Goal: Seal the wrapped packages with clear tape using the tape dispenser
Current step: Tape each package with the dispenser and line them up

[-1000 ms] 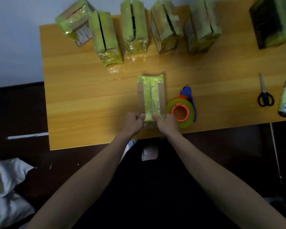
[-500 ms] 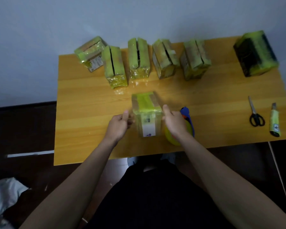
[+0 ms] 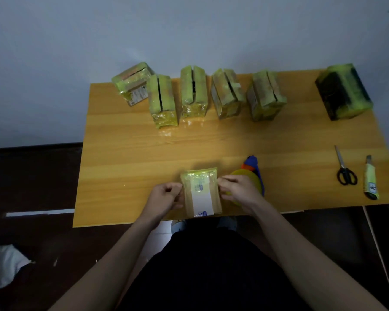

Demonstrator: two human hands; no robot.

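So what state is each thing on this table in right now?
Package: label side up at the near edge, gripped on both sides.
Left hand: grips its left side.
Right hand: grips its right side.
Tape dispenser: lying unused behind the right hand.
Scissors: closed, lying flat.
Utility knife: lying flat.

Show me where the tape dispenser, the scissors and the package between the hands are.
tape dispenser [image 3: 251,163]: head view, on its blue handle end.
scissors [image 3: 346,176]: head view, on the black handle loops.
package [image 3: 202,196]: head view, on its white label.
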